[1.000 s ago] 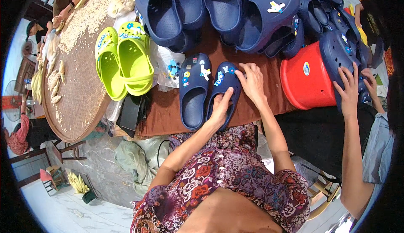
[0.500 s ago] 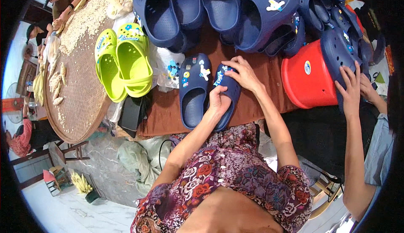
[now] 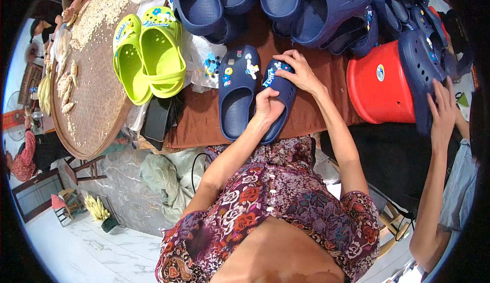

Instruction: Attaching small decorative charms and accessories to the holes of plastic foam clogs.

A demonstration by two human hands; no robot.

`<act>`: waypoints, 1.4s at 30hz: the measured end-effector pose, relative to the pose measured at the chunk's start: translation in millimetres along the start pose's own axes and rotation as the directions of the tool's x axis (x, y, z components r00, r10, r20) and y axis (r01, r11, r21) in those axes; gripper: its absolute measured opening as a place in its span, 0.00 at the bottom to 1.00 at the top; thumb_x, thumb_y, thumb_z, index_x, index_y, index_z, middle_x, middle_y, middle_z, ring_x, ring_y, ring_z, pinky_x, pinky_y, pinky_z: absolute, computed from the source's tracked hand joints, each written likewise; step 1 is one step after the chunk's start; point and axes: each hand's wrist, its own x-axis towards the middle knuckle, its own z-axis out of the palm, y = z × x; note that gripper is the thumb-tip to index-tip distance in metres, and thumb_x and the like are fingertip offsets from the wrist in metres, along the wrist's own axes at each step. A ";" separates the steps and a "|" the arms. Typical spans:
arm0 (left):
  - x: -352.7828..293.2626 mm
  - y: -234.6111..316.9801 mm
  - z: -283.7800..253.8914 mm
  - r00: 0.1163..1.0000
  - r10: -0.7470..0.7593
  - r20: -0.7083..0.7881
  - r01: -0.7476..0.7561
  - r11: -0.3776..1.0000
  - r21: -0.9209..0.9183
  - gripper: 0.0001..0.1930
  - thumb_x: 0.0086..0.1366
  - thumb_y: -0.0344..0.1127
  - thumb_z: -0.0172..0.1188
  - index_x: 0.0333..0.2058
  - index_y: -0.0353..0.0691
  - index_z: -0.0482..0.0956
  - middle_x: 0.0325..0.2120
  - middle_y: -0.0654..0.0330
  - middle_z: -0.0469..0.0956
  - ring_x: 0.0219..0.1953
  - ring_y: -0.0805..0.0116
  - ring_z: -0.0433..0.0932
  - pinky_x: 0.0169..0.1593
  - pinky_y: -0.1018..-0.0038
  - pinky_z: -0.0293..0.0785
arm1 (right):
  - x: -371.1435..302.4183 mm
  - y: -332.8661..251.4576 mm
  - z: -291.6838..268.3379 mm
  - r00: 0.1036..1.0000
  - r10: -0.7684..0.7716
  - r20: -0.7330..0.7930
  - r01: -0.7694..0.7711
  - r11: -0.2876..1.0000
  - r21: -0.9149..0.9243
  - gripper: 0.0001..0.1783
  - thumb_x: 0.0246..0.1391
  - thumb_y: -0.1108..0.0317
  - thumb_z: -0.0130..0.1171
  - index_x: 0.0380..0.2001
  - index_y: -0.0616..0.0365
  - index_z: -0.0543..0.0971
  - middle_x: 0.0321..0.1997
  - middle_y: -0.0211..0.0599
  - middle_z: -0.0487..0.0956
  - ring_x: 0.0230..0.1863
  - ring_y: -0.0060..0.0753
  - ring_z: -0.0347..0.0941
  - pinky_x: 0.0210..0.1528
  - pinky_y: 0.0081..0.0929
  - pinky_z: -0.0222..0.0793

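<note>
Two navy clogs with small charms lie side by side on a brown cloth. My left hand rests inside the right-hand navy clog, gripping it. My right hand presses on that clog's toe, fingers over a charm. The left-hand navy clog lies free beside it.
A pair of lime green clogs sits on a round woven tray at the left. Several navy clogs are piled at the back. A red bucket stands at the right, where another person's hand touches a navy clog.
My left hand has slid further into the right-hand navy clog. My right hand has shifted left along its toe. The other person's hand has dropped lower on the clog by the bucket.
</note>
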 end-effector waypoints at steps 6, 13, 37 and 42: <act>-0.9 1.9 0.4 0.999 -0.010 0.036 0.012 0.999 -0.048 0.36 0.44 0.26 0.53 0.59 0.31 0.67 0.56 0.51 0.73 0.62 0.54 0.68 0.71 0.57 0.57 | 8.6 -1.5 4.6 0.998 -0.062 0.014 0.063 0.991 -0.116 0.19 0.55 0.57 0.64 0.49 0.48 0.82 0.48 0.37 0.75 0.49 0.46 0.71 0.55 0.40 0.69; 0.4 1.4 3.8 0.999 -0.017 0.048 0.019 0.998 -0.056 0.36 0.44 0.26 0.53 0.58 0.32 0.67 0.56 0.52 0.73 0.62 0.55 0.68 0.72 0.57 0.54 | 9.1 -6.3 22.2 0.960 -0.193 -0.203 0.114 0.932 -0.344 0.11 0.55 0.61 0.63 0.40 0.50 0.84 0.35 0.32 0.76 0.38 0.41 0.73 0.41 0.36 0.73; 0.4 0.8 5.2 0.999 -0.011 0.033 0.013 0.998 -0.059 0.35 0.43 0.26 0.53 0.57 0.33 0.69 0.54 0.53 0.75 0.61 0.55 0.70 0.71 0.59 0.57 | 4.3 -1.4 11.4 0.995 -0.094 -0.019 0.091 0.992 -0.088 0.15 0.61 0.64 0.57 0.49 0.55 0.78 0.53 0.42 0.75 0.55 0.49 0.71 0.59 0.40 0.66; 2.1 -3.7 0.6 1.000 -0.018 0.024 0.019 0.997 -0.075 0.35 0.43 0.26 0.52 0.57 0.33 0.68 0.54 0.54 0.74 0.61 0.55 0.70 0.71 0.58 0.56 | 6.3 -4.9 23.2 0.969 -0.192 -0.157 0.175 0.978 -0.116 0.09 0.58 0.69 0.59 0.40 0.60 0.75 0.44 0.44 0.74 0.48 0.51 0.71 0.51 0.43 0.68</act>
